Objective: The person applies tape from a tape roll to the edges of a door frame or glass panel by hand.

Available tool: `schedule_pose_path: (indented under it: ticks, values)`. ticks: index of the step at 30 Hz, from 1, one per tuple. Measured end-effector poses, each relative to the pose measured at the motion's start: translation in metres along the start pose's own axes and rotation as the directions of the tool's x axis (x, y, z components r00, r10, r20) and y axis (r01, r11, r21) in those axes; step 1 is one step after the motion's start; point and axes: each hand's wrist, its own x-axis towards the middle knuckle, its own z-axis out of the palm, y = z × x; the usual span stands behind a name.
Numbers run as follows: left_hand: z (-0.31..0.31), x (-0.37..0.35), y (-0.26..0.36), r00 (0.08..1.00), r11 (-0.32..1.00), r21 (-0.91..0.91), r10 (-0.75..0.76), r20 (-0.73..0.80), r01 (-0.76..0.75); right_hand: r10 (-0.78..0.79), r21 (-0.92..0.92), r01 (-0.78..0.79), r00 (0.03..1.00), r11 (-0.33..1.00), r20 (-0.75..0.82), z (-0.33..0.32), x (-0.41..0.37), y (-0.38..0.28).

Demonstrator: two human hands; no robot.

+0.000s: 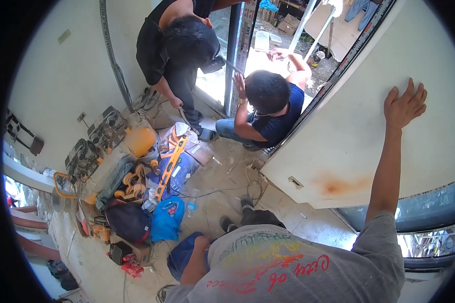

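My right hand (405, 103) is pressed flat against the white wall (338, 146), fingers spread, at the end of my outstretched arm. Low in the view, my left hand (202, 244) rests against dark blue fabric (184, 257) beside my grey shirt (308, 252); its fingers are mostly hidden. Close to that hand lies a bright blue bag (167, 219). My dark shoes (227, 223) stand on the dusty floor (217, 184).
A person in black (189, 43) stands by a door frame (235, 60); another in navy (273, 101) crouches in the doorway. An orange spirit level (171, 166) lies on tools near a compressor (139, 140). Cords (255, 189) cross the floor. A dark cap or bag (127, 220) sits left.
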Motion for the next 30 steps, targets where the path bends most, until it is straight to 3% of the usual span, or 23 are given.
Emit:
schedule_pose_path:
  ticks: [2, 3, 4, 6, 9, 10, 11, 15, 16, 17, 18, 20, 21, 23, 27, 29, 30]
  values:
    - [-0.014, 0.000, 0.004, 0.973, 0.932, -0.287, -0.192, 0.129, 0.222, 0.003, 0.004, -0.003, 1.000, 1.000, 0.005, 0.001, -0.001, 0.001]
    - [-0.013, -0.002, 0.004, 0.973, 0.933, -0.283, -0.193, 0.130, 0.223, 0.001, 0.009, -0.001, 1.000, 1.000, 0.008, 0.000, -0.001, 0.002]
    - [-0.013, -0.004, 0.003, 0.958, 0.845, -0.452, -0.259, 0.124, 0.287, 0.004, 0.008, -0.004, 1.000, 1.000, 0.010, 0.000, -0.001, 0.002]
    - [-0.010, -0.008, 0.001, 0.936, 0.724, -0.602, -0.327, 0.129, 0.336, -0.004, -0.002, 0.004, 1.000, 1.000, 0.013, -0.001, -0.001, 0.001]
    - [-0.005, -0.013, -0.002, 0.940, 0.679, -0.672, -0.331, 0.081, 0.297, -0.002, -0.016, 0.002, 1.000, 1.000, 0.011, 0.000, -0.001, 0.001]
    - [-0.007, -0.015, -0.003, 0.988, 0.934, -0.347, -0.130, -0.089, 0.092, 0.000, -0.017, 0.001, 1.000, 1.000, 0.014, 0.000, -0.001, 0.002]
    - [-0.009, -0.018, -0.002, 0.978, 0.991, 0.059, 0.128, -0.162, -0.120, -0.003, -0.018, 0.003, 1.000, 1.000, 0.011, 0.000, -0.001, 0.002]
    - [-0.018, -0.020, 0.009, 0.996, 0.990, 0.126, 0.070, -0.053, -0.062, -0.013, -0.013, 0.013, 1.000, 1.000, -0.024, 0.000, 0.000, 0.001]
    - [-0.041, -0.019, 0.017, 0.963, 0.891, -0.366, -0.237, 0.127, 0.268, -0.013, -0.014, 0.012, 1.000, 1.000, -0.026, 0.000, 0.000, 0.000]
    - [-0.066, -0.018, 0.027, 0.822, 0.472, -0.676, -0.386, 0.418, 0.566, -0.011, -0.025, 0.010, 1.000, 1.000, -0.023, 0.000, 0.000, 0.000]
    - [-0.089, -0.017, 0.038, 0.823, 0.473, -0.676, -0.386, 0.417, 0.565, -0.009, -0.037, 0.008, 1.000, 0.999, -0.019, 0.000, -0.001, 0.000]
    - [-0.127, -0.017, 0.059, 0.884, 0.281, -0.845, -0.260, 0.389, 0.455, -0.012, -0.032, 0.011, 1.000, 0.999, -0.024, 0.001, 0.000, 0.000]
    - [-0.138, -0.016, 0.068, 0.883, 0.277, -0.846, -0.262, 0.390, 0.456, -0.014, -0.026, 0.013, 0.999, 1.000, -0.032, 0.001, 0.000, 0.000]
    - [-0.155, -0.016, 0.078, 0.909, 0.553, -0.738, -0.094, 0.406, 0.387, -0.011, -0.029, 0.011, 1.000, 1.000, -0.020, 0.001, 0.000, -0.001]
    - [-0.162, -0.032, 0.066, 0.884, 0.572, -0.693, -0.137, 0.448, 0.439, 0.011, -0.004, -0.011, 1.000, 1.000, 0.008, -0.010, 0.002, -0.004]
    - [-0.129, -0.041, 0.031, 0.939, 0.596, -0.758, 0.018, 0.342, 0.265, 0.005, 0.197, -0.009, 1.000, 0.980, 0.022, -0.022, -0.009, -0.015]
    - [-0.125, -0.046, 0.024, 0.952, 0.597, -0.777, 0.069, 0.299, 0.201, -0.001, 0.399, -0.023, 0.998, 0.917, 0.060, -0.031, -0.027, -0.024]
